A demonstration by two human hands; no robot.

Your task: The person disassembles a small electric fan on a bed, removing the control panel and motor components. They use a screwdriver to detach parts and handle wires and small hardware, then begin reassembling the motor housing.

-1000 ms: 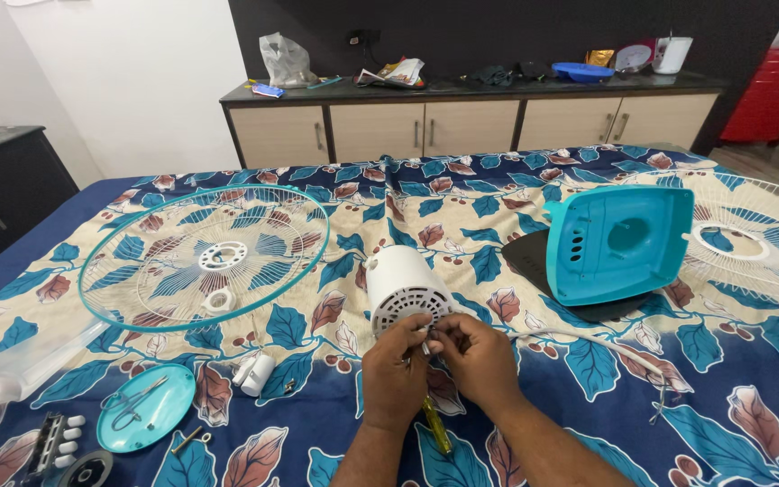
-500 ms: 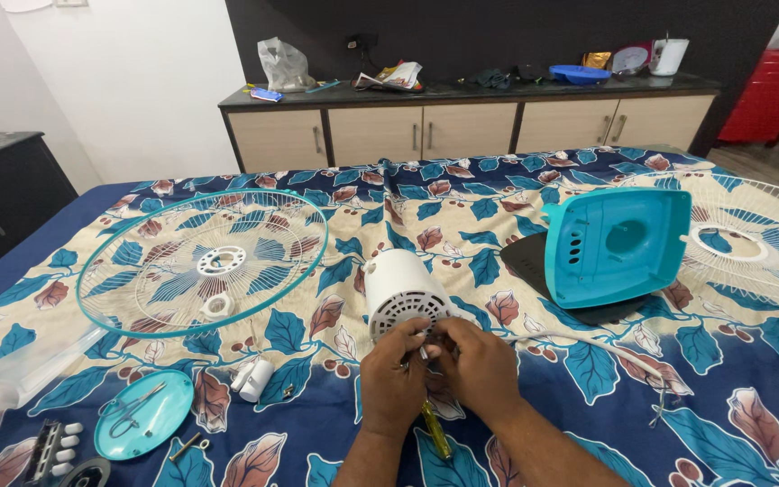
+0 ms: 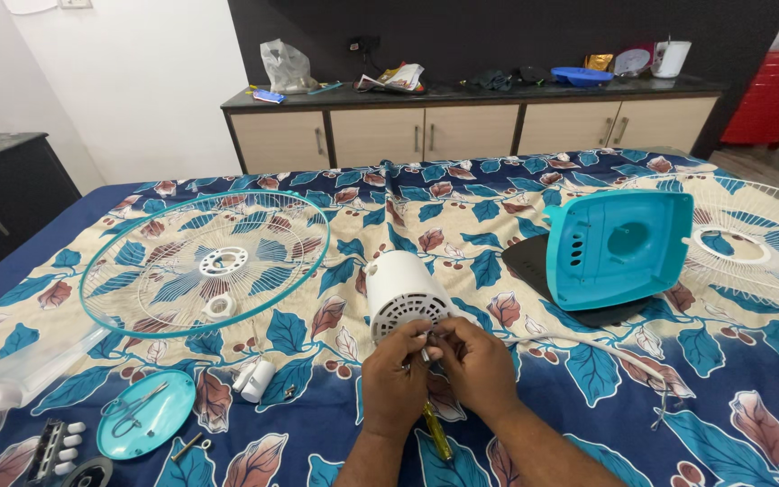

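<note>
White motor housing (image 3: 403,290) fingered by both hands (image 3: 396,383) (image 3: 475,368).

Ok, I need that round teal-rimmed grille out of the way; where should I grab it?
Take the teal-rimmed grille by its solid teal rim at the near edge, coming from the person's side. It lies flat on the bedspread; the thin wires look likelier to bend than the rim.

White motor housing (image 3: 400,290) at the hands (image 3: 435,374): smooth matt plastic, vented end. Beyond the hands to the right, teal rear cover (image 3: 619,245), glossy plastic, on a matt black plastic base (image 3: 534,264). Left of the hands, fan guard (image 3: 205,261): thin wire with shiny teal rim. Bedsheet (image 3: 335,225) under everything: soft printed cloth, matt. Cabinet (image 3: 471,131) far behind: matt wood-look doors, glossy dark top.
</note>
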